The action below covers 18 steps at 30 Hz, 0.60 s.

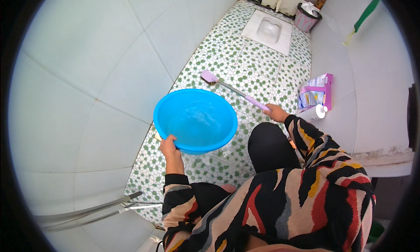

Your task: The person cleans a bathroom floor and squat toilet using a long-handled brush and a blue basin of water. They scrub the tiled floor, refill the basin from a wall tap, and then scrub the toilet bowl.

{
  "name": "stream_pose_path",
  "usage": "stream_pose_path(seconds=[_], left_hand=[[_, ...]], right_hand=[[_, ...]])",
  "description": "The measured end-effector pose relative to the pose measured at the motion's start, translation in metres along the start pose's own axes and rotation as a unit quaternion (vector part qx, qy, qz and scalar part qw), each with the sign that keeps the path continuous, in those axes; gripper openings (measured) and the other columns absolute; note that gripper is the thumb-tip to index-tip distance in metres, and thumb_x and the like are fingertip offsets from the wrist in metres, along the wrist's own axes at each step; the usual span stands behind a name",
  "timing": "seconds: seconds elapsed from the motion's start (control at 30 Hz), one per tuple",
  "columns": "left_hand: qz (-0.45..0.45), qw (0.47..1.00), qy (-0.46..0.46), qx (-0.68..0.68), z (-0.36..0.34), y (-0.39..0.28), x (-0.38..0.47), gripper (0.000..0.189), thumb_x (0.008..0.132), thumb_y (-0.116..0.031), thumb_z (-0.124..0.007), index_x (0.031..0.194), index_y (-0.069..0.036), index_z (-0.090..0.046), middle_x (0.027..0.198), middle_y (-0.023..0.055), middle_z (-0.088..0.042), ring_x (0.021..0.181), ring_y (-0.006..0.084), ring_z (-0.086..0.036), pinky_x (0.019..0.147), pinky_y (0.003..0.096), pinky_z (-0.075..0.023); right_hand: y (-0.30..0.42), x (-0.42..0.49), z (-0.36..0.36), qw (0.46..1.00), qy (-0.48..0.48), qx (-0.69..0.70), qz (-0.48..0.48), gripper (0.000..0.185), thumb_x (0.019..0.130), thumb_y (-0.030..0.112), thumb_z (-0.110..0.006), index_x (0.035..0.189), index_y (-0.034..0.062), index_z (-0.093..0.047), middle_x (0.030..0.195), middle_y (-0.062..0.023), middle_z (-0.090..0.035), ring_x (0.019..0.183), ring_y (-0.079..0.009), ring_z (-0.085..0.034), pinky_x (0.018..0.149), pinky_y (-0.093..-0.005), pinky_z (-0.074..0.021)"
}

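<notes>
A round blue plastic basin (pixel 231 129) with clear water in it is before me, close to the left wall. My left hand (pixel 170 149) grips its near-left rim, the thumb over the edge. In my right hand (pixel 276 113) is the pink end of a long-handled scrub brush (pixel 241 93). The brush has a metal middle section and a pink head, and it points away to the left. Its head is just beyond the basin's far rim, with the bristles facing down; whether they touch the floor I cannot tell.
Green-and-white pebble-pattern tiles (pixel 226 63) cover the floor. At the far end lie a squat toilet (pixel 269 30) and a bin (pixel 306 18) with a black liner. A purple bag (pixel 316 91) and a white bottle (pixel 315 112) stand by the right wall. Metal poles (pixel 108 206) lean at lower left.
</notes>
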State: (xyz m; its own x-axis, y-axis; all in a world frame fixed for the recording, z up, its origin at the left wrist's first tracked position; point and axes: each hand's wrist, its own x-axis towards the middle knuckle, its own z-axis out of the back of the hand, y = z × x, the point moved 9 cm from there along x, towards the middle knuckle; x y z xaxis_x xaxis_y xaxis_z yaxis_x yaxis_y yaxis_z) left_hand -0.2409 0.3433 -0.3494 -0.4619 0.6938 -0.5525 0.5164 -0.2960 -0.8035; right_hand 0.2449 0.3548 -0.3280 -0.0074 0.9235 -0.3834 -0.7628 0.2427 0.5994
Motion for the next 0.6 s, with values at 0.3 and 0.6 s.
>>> stream_pose_path(seconds=[0.3,0.6], left_hand=[[-0.019,0.998,-0.039,0.036,0.009,-0.036,-0.02,0.017,0.057,0.004,-0.054,0.07,0.0,-0.044,0.069,0.01,-0.05,0.055,0.0202,-0.047,0.048,0.0329,-0.039],[-0.13,0.987,0.023,0.092,-0.138,-0.069,0.008,0.016,0.06,0.005,-0.057,0.068,0.0,-0.045,0.061,0.0052,-0.045,0.053,0.0137,-0.042,0.047,0.0317,-0.0346]], right_hand=[[-0.009,-0.015,0.046,0.998,-0.05,-0.029,0.014,0.036,0.08,0.031,-0.053,0.099,0.0006,-0.056,0.08,-0.0162,-0.06,0.074,-0.0272,-0.058,0.067,-0.036,-0.043],[-0.046,-0.02,0.033,0.972,-0.032,0.205,-0.113,0.034,0.084,0.028,-0.051,0.105,0.0018,-0.052,0.058,-0.0058,-0.052,0.046,-0.0122,-0.049,0.041,-0.026,-0.0375]])
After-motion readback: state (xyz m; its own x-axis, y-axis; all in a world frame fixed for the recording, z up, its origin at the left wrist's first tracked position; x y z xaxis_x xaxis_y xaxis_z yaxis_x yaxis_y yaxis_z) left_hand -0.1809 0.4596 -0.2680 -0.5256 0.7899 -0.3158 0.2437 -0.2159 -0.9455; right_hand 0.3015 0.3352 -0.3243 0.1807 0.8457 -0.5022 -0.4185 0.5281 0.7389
